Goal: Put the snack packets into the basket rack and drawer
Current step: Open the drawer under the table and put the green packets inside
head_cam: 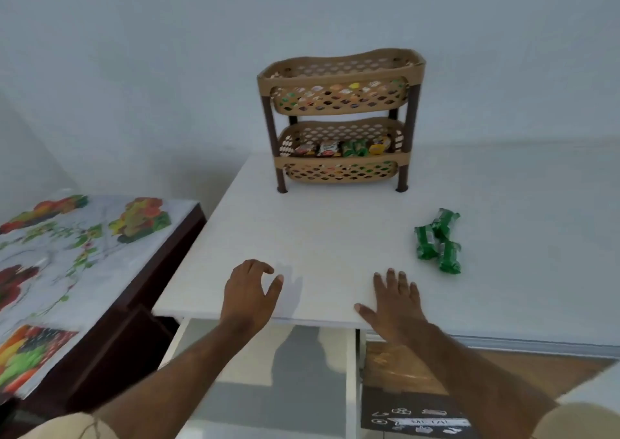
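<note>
The left hand (250, 292) is hovering over the near edge of the white counter (302, 237), fingers loosely curled and holding nothing. The right hand (397, 304) is lying flat beside it, fingers spread straight, also holding nothing. Below the counter's front edge a white drawer (265, 371) is standing pulled out under both forearms; what lies inside is hard to make out. A small heap of green snack packets (437, 240) is lying on the counter to the right of the right hand, apart from it. Farther back, near the pale wall (167, 69), a tan two-tier basket rack (340, 116) with dark brown legs is standing, with more packets (342, 148) sitting in its lower tier and coloured ones showing through the upper tier's holes. To the left, a dark wooden table is carrying a fruit-printed cloth (67, 254). Wood-toned floor (536, 364) is showing at the right.
</note>
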Tool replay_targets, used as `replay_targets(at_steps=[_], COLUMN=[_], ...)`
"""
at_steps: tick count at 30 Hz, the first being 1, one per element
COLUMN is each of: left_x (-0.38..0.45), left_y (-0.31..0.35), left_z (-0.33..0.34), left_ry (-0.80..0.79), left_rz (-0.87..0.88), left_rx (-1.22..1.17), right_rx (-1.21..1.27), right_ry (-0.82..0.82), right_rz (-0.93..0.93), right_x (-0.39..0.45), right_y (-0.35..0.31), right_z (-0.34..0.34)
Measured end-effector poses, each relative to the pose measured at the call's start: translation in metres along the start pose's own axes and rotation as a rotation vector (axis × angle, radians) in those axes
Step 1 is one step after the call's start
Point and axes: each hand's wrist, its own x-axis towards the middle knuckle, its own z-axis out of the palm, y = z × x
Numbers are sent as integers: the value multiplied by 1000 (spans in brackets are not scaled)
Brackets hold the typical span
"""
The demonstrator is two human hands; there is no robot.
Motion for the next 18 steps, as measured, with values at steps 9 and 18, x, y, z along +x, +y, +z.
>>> replay_targets(at_steps=[9, 18], left_x=[68, 101], left_y=[34, 180], left_z=[68, 136], left_ry=[-173, -494], left_rz=[234, 528], left_rx=[-68, -316], right_rx=[164, 250], right_ry=[690, 361], right_rz=[196, 339], right_x=[13, 26], right_y=[41, 93], right_z=[-60, -51])
